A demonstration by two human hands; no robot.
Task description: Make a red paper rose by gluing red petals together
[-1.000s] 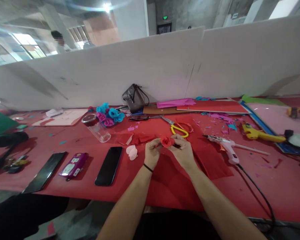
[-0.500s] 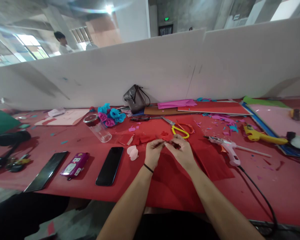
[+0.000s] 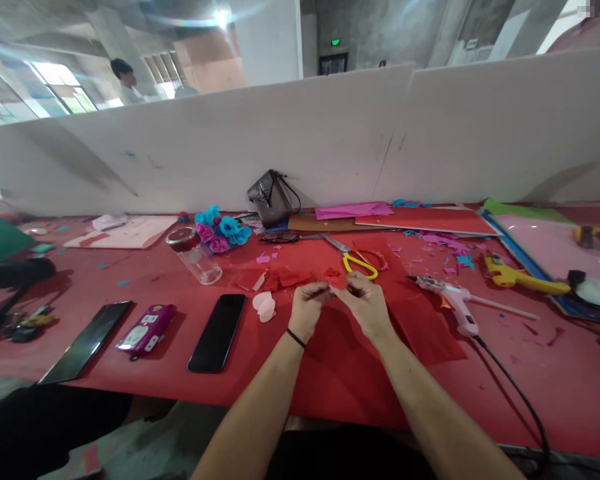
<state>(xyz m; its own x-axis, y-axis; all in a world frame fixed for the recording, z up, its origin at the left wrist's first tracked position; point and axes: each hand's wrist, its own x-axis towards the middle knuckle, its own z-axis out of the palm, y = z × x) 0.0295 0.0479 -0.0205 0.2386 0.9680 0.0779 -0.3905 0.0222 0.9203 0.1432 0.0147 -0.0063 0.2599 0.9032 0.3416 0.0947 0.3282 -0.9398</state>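
Over the red table, my left hand point(image 3: 307, 307) and my right hand point(image 3: 365, 303) meet with their fingertips pinched together. Between them they hold a small red paper flower point(image 3: 333, 273), its crinkled top showing above the fingers and its base hidden by them. Red crepe paper scraps point(image 3: 285, 278) lie just left of and beyond my left hand. Pale pink paper petals point(image 3: 265, 307) rest beside it. Behind my right hand are yellow-handled scissors point(image 3: 360, 265). A long sheet of red crepe paper point(image 3: 427, 327) lies under and right of my right forearm.
Right of me lie a pink glue gun point(image 3: 460, 303) with its cord and a yellow glue gun point(image 3: 523, 275). On the left are a phone point(image 3: 217, 333), a purple device point(image 3: 145, 330), a clear jar point(image 3: 200, 260) and blue and pink paper flowers point(image 3: 223, 229). A white partition point(image 3: 205, 147) stands behind.
My hands stay together at nearly the same spot, with the fingers shifting slightly around the red paper flower. The view has moved slightly; someone now shows at the top right.
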